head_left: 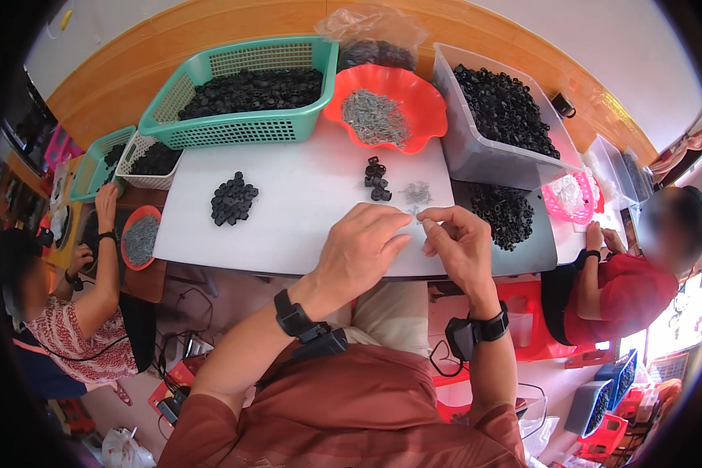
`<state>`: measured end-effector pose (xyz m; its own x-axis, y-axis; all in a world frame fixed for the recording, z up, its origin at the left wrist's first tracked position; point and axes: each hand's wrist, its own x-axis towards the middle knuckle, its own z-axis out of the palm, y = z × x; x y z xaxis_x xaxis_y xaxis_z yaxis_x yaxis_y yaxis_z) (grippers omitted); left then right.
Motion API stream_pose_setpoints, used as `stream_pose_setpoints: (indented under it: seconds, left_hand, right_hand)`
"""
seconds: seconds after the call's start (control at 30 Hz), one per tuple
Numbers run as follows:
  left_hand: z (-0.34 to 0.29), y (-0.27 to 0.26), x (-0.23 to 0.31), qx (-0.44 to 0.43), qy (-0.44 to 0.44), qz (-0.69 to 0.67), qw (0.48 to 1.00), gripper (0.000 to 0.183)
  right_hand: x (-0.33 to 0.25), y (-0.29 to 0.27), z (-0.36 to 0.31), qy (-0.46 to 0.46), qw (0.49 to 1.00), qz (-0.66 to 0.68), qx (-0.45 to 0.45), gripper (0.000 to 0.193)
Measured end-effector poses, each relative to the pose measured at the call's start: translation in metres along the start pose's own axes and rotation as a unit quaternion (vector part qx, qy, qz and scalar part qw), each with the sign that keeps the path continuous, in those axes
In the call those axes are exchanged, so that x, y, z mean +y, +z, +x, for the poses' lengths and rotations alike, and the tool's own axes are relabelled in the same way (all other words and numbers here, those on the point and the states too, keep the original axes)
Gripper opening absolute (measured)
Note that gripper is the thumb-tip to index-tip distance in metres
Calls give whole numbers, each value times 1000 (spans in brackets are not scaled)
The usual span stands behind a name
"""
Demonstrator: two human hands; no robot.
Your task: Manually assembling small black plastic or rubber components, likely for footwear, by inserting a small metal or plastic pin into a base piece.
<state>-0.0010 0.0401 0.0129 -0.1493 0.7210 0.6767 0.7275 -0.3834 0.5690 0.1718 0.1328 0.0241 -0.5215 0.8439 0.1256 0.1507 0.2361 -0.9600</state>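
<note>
My left hand (364, 243) is over the front of the white tabletop (296, 191), its thumb apart from its fingers and nothing visible between them. Close beside its fingertips, my right hand (462, 243) has thumb and forefinger pinched together; whatever they hold is too small to make out. Just beyond both hands lies a small heap of thin metal pins (418, 192). Left of the pins is a short row of black plastic parts (377, 178). Farther left, flat black pieces (234, 199) lie in a loose pile.
Along the back stand a green basket (249, 127) of black parts, a red bowl (425, 101) of metal pins and a clear bin (483, 160) of black parts. More black parts (503, 214) lie at right. One person (82, 312) works at left, another (624, 288) at right.
</note>
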Motion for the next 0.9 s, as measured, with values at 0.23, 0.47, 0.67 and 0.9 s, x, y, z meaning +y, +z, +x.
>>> stream_pose_setpoints:
  seconds: [0.23,0.47,0.67,0.9]
  left_hand:
    - [3,12,5,-30,-72,-91,993,18]
    - [6,13,13,-45,-158,-148,975,11]
    - [6,18,19,-61,-168,-134,975,11]
    - [3,27,15,-104,-261,-247,927,13]
  right_hand:
    - [7,5,-12,-40,998,52,-7,15]
    - [11,-2,-13,-98,995,21,-20,16]
    - [10,-9,-13,-173,983,-59,-23,22]
    - [17,-11,-20,-177,978,-110,23,25]
